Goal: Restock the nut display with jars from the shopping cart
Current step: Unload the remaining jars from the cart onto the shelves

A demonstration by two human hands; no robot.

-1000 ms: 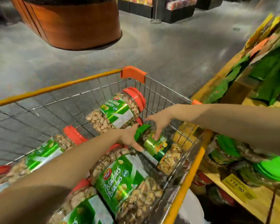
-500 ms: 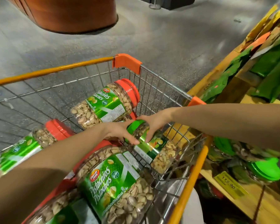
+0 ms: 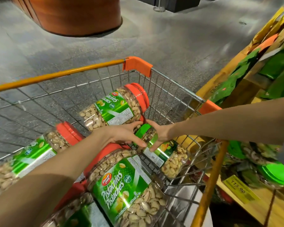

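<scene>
Green-lidded jar [image 3: 164, 154] of cashews is recorded lying on its side inside the shopping cart [image 3: 72, 74], against the cart's right wall. It is gripped near the lid end by both hands: left hand [image 3: 123, 135] is curled round it from the cart's left, right hand [image 3: 159, 135] from the right. Red-lidded pistachio jars [image 3: 111, 108] are noted lying elsewhere in the cart. Just right of the cart, the nut display [image 3: 261, 210] is seen, with stocked jars [image 3: 274, 174] and a yellow price tag [image 3: 239, 189].
</scene>
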